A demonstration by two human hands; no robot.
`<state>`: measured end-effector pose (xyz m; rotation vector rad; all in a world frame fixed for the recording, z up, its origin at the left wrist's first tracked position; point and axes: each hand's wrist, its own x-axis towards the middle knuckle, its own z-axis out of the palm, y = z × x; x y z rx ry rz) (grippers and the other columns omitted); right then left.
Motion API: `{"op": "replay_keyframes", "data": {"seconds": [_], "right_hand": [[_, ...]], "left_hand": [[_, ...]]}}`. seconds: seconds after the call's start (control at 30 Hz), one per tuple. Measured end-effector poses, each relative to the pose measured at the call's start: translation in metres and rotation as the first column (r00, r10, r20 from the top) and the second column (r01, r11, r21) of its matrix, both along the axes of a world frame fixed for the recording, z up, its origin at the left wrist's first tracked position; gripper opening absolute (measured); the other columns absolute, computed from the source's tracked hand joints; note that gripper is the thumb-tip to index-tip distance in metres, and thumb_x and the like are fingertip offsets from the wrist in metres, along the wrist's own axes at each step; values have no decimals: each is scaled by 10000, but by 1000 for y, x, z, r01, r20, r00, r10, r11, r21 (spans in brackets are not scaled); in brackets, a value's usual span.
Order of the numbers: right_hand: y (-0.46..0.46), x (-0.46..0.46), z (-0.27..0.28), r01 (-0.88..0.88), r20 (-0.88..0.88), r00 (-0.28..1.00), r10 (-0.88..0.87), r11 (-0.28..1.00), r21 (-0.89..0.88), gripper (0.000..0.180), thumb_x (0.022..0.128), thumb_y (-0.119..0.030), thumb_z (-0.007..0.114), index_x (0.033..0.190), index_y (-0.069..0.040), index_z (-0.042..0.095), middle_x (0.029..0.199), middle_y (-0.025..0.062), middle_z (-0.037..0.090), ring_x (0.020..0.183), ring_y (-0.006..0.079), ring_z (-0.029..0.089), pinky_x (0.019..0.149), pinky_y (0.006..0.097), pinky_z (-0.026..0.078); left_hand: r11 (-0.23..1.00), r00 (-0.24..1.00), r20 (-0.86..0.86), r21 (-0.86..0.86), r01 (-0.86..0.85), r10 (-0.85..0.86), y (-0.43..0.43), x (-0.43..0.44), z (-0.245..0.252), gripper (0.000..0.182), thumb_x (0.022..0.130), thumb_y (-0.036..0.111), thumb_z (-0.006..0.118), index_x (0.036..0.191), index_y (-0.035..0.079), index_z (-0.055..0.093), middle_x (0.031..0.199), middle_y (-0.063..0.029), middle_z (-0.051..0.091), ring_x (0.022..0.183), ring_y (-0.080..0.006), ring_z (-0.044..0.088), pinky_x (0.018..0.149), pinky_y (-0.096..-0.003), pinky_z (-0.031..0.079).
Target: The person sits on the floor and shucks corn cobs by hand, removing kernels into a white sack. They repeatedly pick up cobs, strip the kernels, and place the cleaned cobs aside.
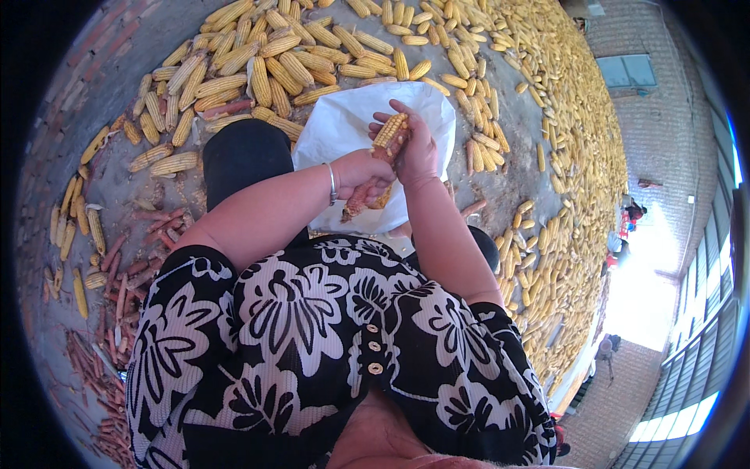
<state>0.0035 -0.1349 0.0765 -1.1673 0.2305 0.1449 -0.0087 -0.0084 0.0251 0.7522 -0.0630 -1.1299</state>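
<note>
Over a white woven sack (319, 135) in front of me, my right hand (419, 149) cradles a partly shelled ear of corn (389, 132), its fingers spread behind it. Yellow kernels remain on one side and bare reddish cob shows on the other. My left hand (363, 176), with a metal bangle at the wrist, is closed against the ear's lower part. Below its fingers sticks out a reddish corn cob (357, 202) with some yellow beside it. Whether this is the same ear or a second one, I cannot tell.
Husked corn ears (275, 58) are heaped on the concrete floor beyond the sack. Bare reddish cobs (123, 287) lie to my left. A large spread of ears (574, 146) covers the right side. My dark-clad knee (246, 155) borders the sack.
</note>
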Motion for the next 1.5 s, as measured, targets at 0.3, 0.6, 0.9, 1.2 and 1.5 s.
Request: {"op": "replay_keyframes", "data": {"seconds": [0.3, 0.6, 0.9, 1.2, 1.5], "right_hand": [[-5, -3, -17, 65, -21, 998, -67, 995, -72, 452, 988, -329, 387, 1285, -1, 477, 1073, 219, 617, 922, 307, 639, 825, 424, 544], [-8, 4, -13, 153, -175, 974, -141, 987, 57, 403, 1009, -336, 371, 1169, 5, 514, 1034, 223, 630, 893, 311, 647, 779, 417, 546], [-30, 9, -42, 204, -189, 966, -179, 972, 119, 517, 1019, -411, 354, 1242, 29, 505, 1110, 197, 617, 993, 310, 616, 890, 427, 502], [-15, 11, -10, 214, -243, 946, -213, 977, -23, 567, 992, -491, 414, 1081, 33, 609, 817, 121, 621, 780, 262, 620, 717, 384, 538], [6, 17, -11, 332, -140, 922, -360, 924, -193, 475, 981, -425, 462, 784, -10, 582, 697, 98, 597, 555, 205, 576, 534, 318, 493]], "left_hand": [[999, 999, -25, 13, 34, -33, 0, 1, 0, 98, 801, 99, 604, 766, 74, 516, 588, -28, 484, 420, -130, 458, 386, -295, 386], [997, 998, 61, 69, 18, -23, 1, 0, 1, 104, 796, 111, 623, 800, 64, 530, 578, -53, 513, 404, -137, 467, 388, -287, 390], [939, 877, 422, 142, -314, 230, -12, 9, -18, 297, 823, 156, 620, 1058, 8, 515, 773, -85, 577, 548, -157, 554, 487, -302, 464], [911, 842, 539, 334, -242, 27, -15, 7, -27, 448, 817, 146, 689, 1175, 5, 459, 875, -86, 617, 679, -153, 618, 613, -293, 525], [812, 655, 751, 329, -481, 84, -22, 3, -17, 296, 799, 133, 667, 1016, 7, 508, 730, -92, 611, 452, -167, 552, 400, -305, 462]]}}
